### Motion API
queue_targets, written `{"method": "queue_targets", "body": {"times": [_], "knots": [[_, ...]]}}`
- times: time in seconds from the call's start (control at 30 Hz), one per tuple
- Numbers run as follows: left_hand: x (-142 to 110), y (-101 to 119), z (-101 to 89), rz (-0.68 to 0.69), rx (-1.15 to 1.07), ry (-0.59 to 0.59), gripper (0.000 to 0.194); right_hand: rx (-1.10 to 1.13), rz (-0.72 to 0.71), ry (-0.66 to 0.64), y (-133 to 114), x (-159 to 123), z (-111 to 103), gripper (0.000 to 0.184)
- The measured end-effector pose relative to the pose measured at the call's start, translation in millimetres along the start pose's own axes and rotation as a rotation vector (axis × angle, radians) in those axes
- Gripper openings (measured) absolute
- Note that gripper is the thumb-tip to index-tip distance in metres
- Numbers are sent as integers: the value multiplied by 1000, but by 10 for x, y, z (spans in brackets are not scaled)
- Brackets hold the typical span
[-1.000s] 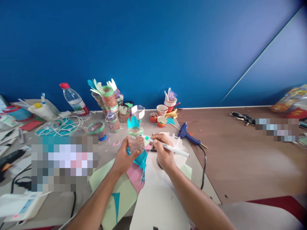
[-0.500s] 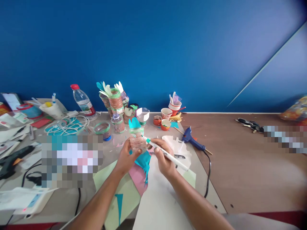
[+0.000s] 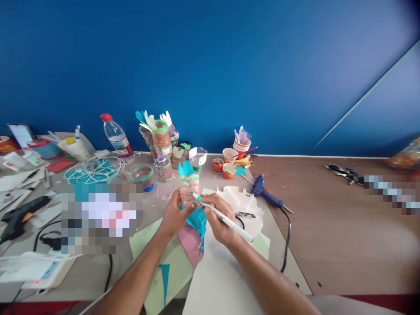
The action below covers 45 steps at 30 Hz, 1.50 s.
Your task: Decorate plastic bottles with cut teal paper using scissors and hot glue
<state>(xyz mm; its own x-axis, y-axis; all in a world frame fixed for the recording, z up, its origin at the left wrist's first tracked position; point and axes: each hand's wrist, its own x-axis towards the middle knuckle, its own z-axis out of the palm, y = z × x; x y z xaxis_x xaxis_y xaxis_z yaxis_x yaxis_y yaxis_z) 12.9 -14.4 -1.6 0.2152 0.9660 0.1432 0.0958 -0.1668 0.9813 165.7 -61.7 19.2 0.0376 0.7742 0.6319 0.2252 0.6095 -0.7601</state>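
My left hand (image 3: 177,213) grips a small clear plastic cup (image 3: 189,189) with reddish-brown markings, a green rim and a blue paper leaf shape (image 3: 186,168) rising behind it. In my right hand (image 3: 221,218) is a white marker (image 3: 234,228) with a green collar, its tip at the cup's side. Under the hands lie blue paper scraps (image 3: 197,221), a pink sheet (image 3: 191,245), a pale green sheet (image 3: 160,249) and a large white sheet (image 3: 216,280). A black pen (image 3: 246,215) rests right of my right hand.
Decorated cups (image 3: 160,135) and a water bottle (image 3: 116,138) stand along the blue wall. A blue glue gun (image 3: 264,192) with a black cord lies at right, a black glue gun (image 3: 24,214) at left. Small paper cups (image 3: 229,170) sit behind; a power strip (image 3: 49,273) lies lower left.
The marker tip has gone from near the cup's upper right edge to lower on its front side. The whole view has shifted, so the table things appear farther right.
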Motion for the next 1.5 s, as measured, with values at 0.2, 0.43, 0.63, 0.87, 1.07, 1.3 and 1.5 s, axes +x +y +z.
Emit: {"method": "queue_targets", "body": {"times": [0.2,0.43,0.63,0.87,1.07,1.3,1.5], "knots": [[4,-1,3,6,27,1,51,-10,-24,20,-3,6,12,18],[6,-15,-1,1,16,-5,49,-32,-34,18,24,3,17,18],[3,-7,-10,-3,63,19,53,-52,-10,7,17,9,20,19],[3,-4,-13,21,57,19,50,-22,-58,-17,41,-3,15,20],[3,-16,-13,8,55,27,50,-45,-44,0,54,-6,33,19],[3,-13,-18,3,44,33,49,-68,15,-3,6,14,-5,18],[2,-22,-14,-22,6,34,52,-65,54,27,20,4,-16,17]]}}
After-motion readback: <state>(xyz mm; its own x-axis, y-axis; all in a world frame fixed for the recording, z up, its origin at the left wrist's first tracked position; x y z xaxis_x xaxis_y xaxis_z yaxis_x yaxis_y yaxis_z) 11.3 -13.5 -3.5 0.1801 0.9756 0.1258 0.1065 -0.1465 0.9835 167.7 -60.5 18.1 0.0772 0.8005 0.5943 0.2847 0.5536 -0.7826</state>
